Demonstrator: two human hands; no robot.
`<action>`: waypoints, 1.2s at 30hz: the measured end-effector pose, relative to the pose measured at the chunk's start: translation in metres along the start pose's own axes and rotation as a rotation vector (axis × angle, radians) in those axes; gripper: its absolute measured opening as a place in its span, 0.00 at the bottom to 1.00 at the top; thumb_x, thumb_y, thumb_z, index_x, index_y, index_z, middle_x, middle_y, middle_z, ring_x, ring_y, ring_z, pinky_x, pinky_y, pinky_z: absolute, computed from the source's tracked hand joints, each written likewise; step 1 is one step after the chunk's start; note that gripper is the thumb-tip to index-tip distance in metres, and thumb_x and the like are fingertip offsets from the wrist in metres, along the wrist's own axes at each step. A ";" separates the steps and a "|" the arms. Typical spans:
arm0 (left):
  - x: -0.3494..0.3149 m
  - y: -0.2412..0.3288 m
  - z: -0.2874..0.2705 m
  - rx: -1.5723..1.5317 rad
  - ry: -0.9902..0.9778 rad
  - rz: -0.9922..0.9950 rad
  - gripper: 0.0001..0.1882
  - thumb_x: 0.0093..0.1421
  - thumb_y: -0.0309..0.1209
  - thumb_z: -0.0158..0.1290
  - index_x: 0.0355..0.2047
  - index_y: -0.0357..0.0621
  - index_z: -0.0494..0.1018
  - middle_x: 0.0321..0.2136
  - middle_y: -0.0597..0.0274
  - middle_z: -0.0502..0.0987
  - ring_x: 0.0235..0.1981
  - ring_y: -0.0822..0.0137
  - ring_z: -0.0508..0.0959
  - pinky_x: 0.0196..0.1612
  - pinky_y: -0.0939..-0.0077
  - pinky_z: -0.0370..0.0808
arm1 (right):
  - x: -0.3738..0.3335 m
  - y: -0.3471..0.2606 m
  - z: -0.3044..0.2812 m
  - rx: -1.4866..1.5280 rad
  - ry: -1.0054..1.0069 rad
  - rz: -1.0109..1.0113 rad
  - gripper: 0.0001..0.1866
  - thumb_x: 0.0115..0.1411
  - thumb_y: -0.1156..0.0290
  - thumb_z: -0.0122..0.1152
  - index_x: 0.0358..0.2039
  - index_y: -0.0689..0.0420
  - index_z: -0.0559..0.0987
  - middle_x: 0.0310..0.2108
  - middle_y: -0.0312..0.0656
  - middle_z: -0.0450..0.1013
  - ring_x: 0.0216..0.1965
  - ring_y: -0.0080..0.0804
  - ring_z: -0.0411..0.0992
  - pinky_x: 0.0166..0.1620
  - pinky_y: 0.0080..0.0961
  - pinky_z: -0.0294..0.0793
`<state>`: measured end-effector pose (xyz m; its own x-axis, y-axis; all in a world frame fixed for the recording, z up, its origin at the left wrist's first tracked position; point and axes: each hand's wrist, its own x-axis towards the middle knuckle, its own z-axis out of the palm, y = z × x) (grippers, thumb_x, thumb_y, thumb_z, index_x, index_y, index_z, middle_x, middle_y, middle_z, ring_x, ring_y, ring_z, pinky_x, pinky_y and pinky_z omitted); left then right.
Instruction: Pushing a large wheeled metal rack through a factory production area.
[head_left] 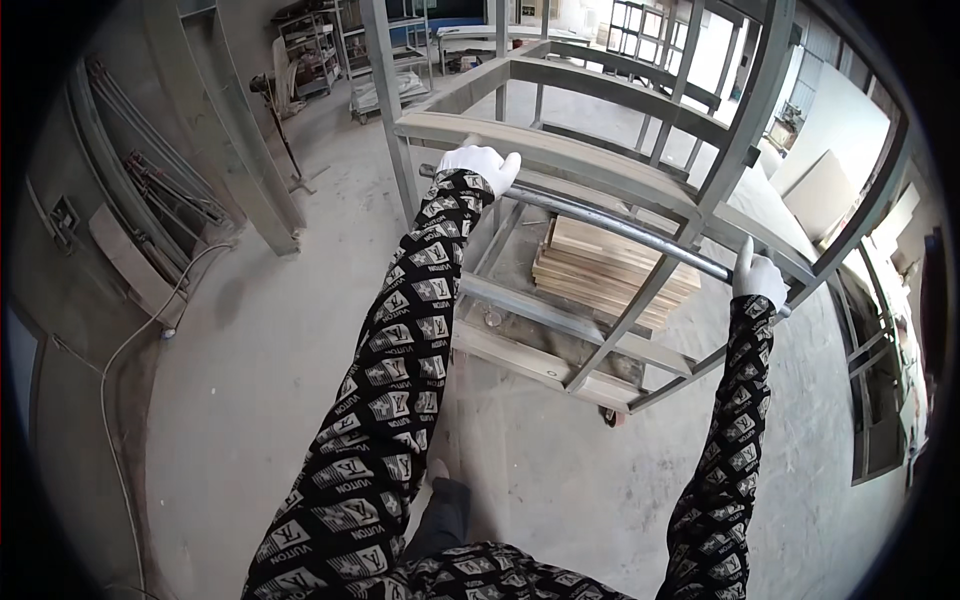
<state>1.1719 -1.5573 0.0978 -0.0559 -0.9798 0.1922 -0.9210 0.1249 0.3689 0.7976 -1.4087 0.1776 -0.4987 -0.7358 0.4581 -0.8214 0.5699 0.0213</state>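
Both my hands wear white gloves and grip the round metal handle bar (620, 228) of a tall grey metal frame cart (560, 150). My left hand (482, 166) is closed around the bar's left end. My right hand (757, 274) is closed around its right end. My arms, in black sleeves with a pale pattern, stretch out to the bar. On the cart's lower deck, below the bar, lies a stack of light wooden boards (605, 270). The cart's base rail (545, 368) is just ahead of my feet.
A dusty concrete floor (270, 340) spreads to the left. A grey post (245, 150) stands at left, with metal rods (160, 170) leaning on the left wall. A white cable (130, 340) trails on the floor. Shelving racks (310, 50) stand far back. Pale panels (830, 180) lean at right.
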 end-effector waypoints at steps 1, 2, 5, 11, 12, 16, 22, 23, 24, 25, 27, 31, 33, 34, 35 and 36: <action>-0.002 -0.002 0.001 0.012 -0.008 -0.003 0.31 0.60 0.56 0.34 0.31 0.49 0.82 0.38 0.50 0.79 0.41 0.52 0.79 0.50 0.60 0.71 | 0.000 0.000 0.001 -0.002 -0.001 -0.007 0.35 0.65 0.43 0.30 0.26 0.53 0.83 0.30 0.52 0.77 0.37 0.49 0.76 0.43 0.41 0.73; -0.006 -0.004 0.003 0.009 0.006 0.024 0.30 0.60 0.55 0.34 0.32 0.50 0.82 0.41 0.51 0.78 0.42 0.53 0.78 0.51 0.61 0.71 | 0.000 0.002 0.004 -0.015 0.001 -0.022 0.35 0.65 0.44 0.29 0.26 0.53 0.83 0.31 0.51 0.77 0.37 0.49 0.76 0.43 0.41 0.73; -0.007 0.004 -0.003 0.019 -0.014 0.028 0.29 0.60 0.56 0.34 0.33 0.53 0.82 0.41 0.51 0.78 0.45 0.54 0.77 0.51 0.62 0.71 | 0.003 0.009 0.007 0.000 -0.015 0.002 0.35 0.65 0.44 0.29 0.26 0.53 0.83 0.32 0.50 0.77 0.37 0.47 0.76 0.43 0.41 0.73; -0.013 -0.007 -0.008 -0.004 -0.032 0.042 0.28 0.60 0.55 0.34 0.34 0.55 0.82 0.50 0.48 0.73 0.45 0.54 0.77 0.53 0.61 0.70 | -0.004 0.002 0.010 -0.003 -0.015 -0.004 0.35 0.65 0.43 0.30 0.25 0.53 0.83 0.30 0.51 0.77 0.36 0.49 0.76 0.42 0.41 0.73; -0.014 -0.011 -0.008 0.007 -0.017 0.037 0.29 0.60 0.55 0.34 0.33 0.54 0.82 0.49 0.47 0.73 0.44 0.54 0.77 0.53 0.61 0.71 | -0.006 -0.001 0.012 -0.001 -0.004 -0.006 0.35 0.65 0.43 0.30 0.25 0.53 0.83 0.30 0.51 0.77 0.36 0.49 0.76 0.42 0.42 0.72; -0.001 -0.019 0.000 -0.026 -0.050 0.052 0.30 0.60 0.54 0.35 0.33 0.49 0.82 0.48 0.47 0.74 0.43 0.53 0.78 0.52 0.60 0.71 | -0.001 -0.006 0.014 -0.003 -0.012 0.001 0.35 0.65 0.43 0.30 0.26 0.53 0.83 0.30 0.53 0.77 0.36 0.51 0.76 0.42 0.43 0.72; 0.004 -0.018 -0.006 -0.039 0.019 0.034 0.31 0.60 0.54 0.35 0.30 0.44 0.82 0.41 0.43 0.77 0.42 0.51 0.78 0.50 0.59 0.72 | 0.005 -0.010 0.018 -0.002 0.004 0.006 0.36 0.64 0.42 0.30 0.26 0.53 0.83 0.30 0.54 0.77 0.37 0.51 0.76 0.43 0.43 0.72; 0.006 -0.017 -0.007 -0.031 0.021 0.034 0.31 0.60 0.54 0.35 0.30 0.44 0.82 0.41 0.43 0.77 0.42 0.51 0.78 0.50 0.59 0.72 | 0.008 -0.011 0.015 -0.007 0.000 0.011 0.36 0.64 0.42 0.30 0.26 0.53 0.83 0.30 0.54 0.77 0.37 0.51 0.76 0.42 0.42 0.72; 0.007 -0.015 -0.005 -0.037 0.020 0.036 0.31 0.60 0.54 0.35 0.30 0.44 0.81 0.42 0.43 0.77 0.41 0.50 0.78 0.50 0.59 0.72 | 0.010 -0.013 0.011 -0.011 -0.012 0.021 0.36 0.64 0.41 0.30 0.26 0.53 0.83 0.30 0.53 0.77 0.37 0.50 0.76 0.42 0.42 0.72; 0.008 -0.013 -0.001 -0.042 0.020 0.038 0.31 0.60 0.54 0.35 0.30 0.44 0.81 0.43 0.43 0.76 0.41 0.49 0.78 0.50 0.59 0.72 | 0.011 -0.009 0.014 -0.001 -0.015 0.023 0.36 0.64 0.41 0.30 0.26 0.53 0.83 0.30 0.53 0.77 0.37 0.50 0.76 0.42 0.42 0.72; 0.000 -0.002 0.005 -0.053 0.054 0.061 0.30 0.60 0.54 0.36 0.31 0.46 0.82 0.42 0.44 0.76 0.41 0.49 0.78 0.50 0.60 0.72 | 0.010 0.007 0.018 -0.001 0.016 0.005 0.36 0.64 0.42 0.30 0.25 0.53 0.83 0.29 0.53 0.77 0.36 0.50 0.76 0.41 0.42 0.72; 0.004 0.002 -0.002 -0.037 -0.013 0.033 0.28 0.60 0.54 0.36 0.33 0.53 0.82 0.46 0.45 0.75 0.45 0.50 0.77 0.53 0.60 0.71 | 0.019 0.004 0.007 0.001 -0.011 -0.012 0.35 0.65 0.43 0.31 0.24 0.53 0.83 0.28 0.52 0.77 0.35 0.49 0.76 0.40 0.42 0.72; 0.002 0.006 -0.005 -0.058 -0.025 0.042 0.25 0.60 0.54 0.35 0.34 0.60 0.82 0.47 0.46 0.74 0.48 0.52 0.75 0.54 0.60 0.70 | 0.017 0.012 0.011 0.027 0.018 -0.021 0.35 0.65 0.43 0.32 0.23 0.53 0.83 0.27 0.51 0.77 0.34 0.49 0.76 0.40 0.41 0.73; -0.003 0.008 -0.012 -0.046 -0.053 0.017 0.25 0.60 0.53 0.35 0.35 0.61 0.82 0.48 0.47 0.74 0.49 0.52 0.75 0.54 0.61 0.70 | 0.013 0.012 0.015 0.028 0.006 -0.011 0.35 0.65 0.43 0.32 0.23 0.53 0.83 0.27 0.51 0.77 0.34 0.49 0.76 0.40 0.41 0.73; -0.005 0.008 -0.017 -0.035 -0.080 -0.007 0.25 0.60 0.53 0.35 0.35 0.61 0.82 0.48 0.47 0.74 0.49 0.52 0.75 0.55 0.61 0.70 | 0.010 0.011 0.018 0.029 -0.006 -0.001 0.35 0.65 0.43 0.32 0.23 0.53 0.83 0.27 0.51 0.77 0.34 0.49 0.76 0.40 0.41 0.73; 0.000 0.003 -0.014 -0.032 -0.080 -0.010 0.25 0.60 0.53 0.35 0.35 0.61 0.82 0.48 0.47 0.74 0.49 0.52 0.75 0.55 0.61 0.70 | 0.007 0.009 0.020 0.030 -0.033 0.007 0.35 0.65 0.43 0.32 0.24 0.54 0.83 0.28 0.51 0.77 0.34 0.49 0.76 0.40 0.41 0.73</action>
<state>1.1747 -1.5546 0.1117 -0.0783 -0.9903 0.1150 -0.9091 0.1183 0.3995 0.7811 -1.4167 0.1630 -0.5128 -0.7440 0.4283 -0.8257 0.5640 -0.0087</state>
